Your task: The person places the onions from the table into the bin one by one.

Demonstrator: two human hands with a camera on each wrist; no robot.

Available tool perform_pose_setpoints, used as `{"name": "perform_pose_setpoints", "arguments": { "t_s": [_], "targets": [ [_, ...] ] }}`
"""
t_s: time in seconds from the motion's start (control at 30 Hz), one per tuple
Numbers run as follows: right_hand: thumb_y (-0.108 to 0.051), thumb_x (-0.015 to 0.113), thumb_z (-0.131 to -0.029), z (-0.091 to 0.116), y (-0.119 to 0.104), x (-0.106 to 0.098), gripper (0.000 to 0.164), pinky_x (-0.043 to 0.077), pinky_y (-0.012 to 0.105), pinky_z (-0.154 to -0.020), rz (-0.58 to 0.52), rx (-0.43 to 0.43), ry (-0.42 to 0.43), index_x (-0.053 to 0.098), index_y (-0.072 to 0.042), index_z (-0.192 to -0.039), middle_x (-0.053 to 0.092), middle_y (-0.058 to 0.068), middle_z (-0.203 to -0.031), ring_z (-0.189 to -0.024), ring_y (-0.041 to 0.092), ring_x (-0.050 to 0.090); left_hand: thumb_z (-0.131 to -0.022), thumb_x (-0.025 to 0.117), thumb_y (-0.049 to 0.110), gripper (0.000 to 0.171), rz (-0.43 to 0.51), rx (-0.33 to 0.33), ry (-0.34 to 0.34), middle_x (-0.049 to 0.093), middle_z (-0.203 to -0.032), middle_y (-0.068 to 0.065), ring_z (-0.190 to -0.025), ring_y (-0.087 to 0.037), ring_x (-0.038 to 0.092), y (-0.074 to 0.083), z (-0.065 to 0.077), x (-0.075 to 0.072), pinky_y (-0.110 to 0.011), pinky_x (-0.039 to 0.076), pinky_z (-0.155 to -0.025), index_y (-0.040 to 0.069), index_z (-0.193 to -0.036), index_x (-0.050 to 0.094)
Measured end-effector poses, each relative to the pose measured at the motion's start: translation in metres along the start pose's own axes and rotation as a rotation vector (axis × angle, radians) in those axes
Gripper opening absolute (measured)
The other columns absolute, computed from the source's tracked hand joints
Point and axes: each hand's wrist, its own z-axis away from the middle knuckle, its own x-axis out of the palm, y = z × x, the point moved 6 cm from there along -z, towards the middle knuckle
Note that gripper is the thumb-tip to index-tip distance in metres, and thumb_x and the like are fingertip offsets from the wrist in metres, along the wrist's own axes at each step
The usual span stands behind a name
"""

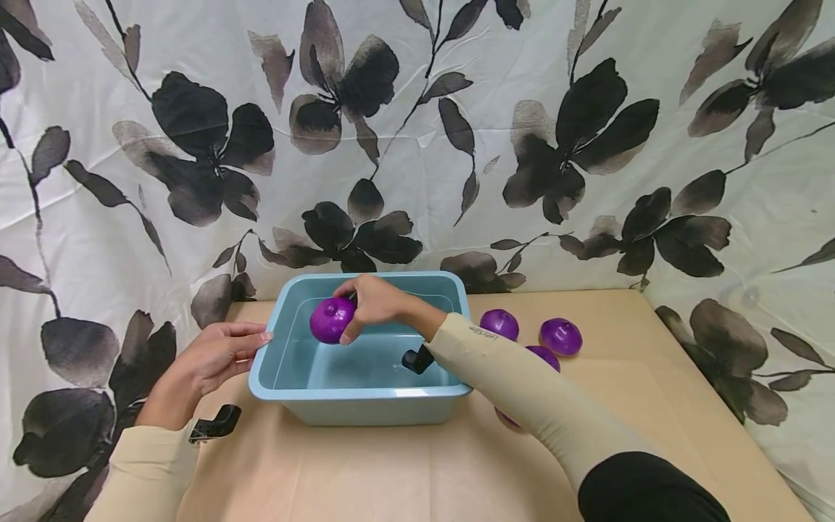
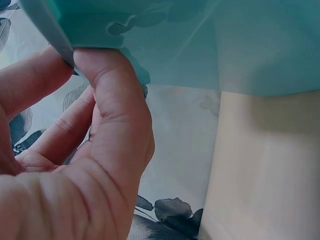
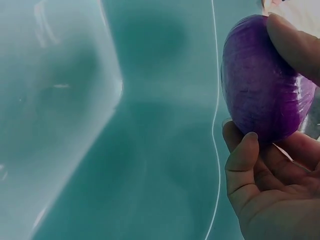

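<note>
My right hand grips a shiny purple onion and holds it over the left part of a light blue plastic tub. In the right wrist view the onion sits between the thumb and the fingertips, with the tub's smooth inner wall behind it. At the tub's left end my left hand pinches the rim. The left wrist view has the thumb on one side of that rim and the fingers on the other.
Several more purple onions, among them one at the far right and one beside the tub, lie on the tan tabletop. My right forearm partly covers some of them. A floral cloth hangs behind the table.
</note>
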Motion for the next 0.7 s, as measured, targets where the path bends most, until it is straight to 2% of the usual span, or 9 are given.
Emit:
{"name": "perform_pose_setpoints", "arguments": {
  "t_s": [0.3, 0.7],
  "targets": [
    [-0.015, 0.097, -0.064, -0.012, 0.001, 0.006, 0.076, 0.057, 0.028, -0.090, 0.017, 0.026, 0.006, 0.067, -0.005, -0.133, 0.069, 0.008, -0.128, -0.114, 0.021, 0.060, -0.100, 0.070, 0.009, 0.011, 0.001, -0.004, 0.000, 0.077, -0.091, 0.004, -0.081, -0.009, 0.075, 0.001, 0.001, 0.000, -0.027, 0.065, -0.077, 0.017, -0.103, 0.077],
    [-0.018, 0.098, -0.068, -0.028, 0.005, 0.019, 0.075, 0.056, 0.032, -0.099, 0.143, 0.066, -0.028, 0.067, -0.006, -0.135, 0.071, 0.008, -0.130, -0.114, 0.020, 0.063, -0.099, 0.071, 0.009, 0.011, 0.001, -0.012, 0.006, 0.076, -0.091, 0.005, -0.081, -0.009, 0.075, 0.003, 0.000, 0.001, -0.026, 0.065, -0.076, 0.018, -0.101, 0.077]
  ]
}}
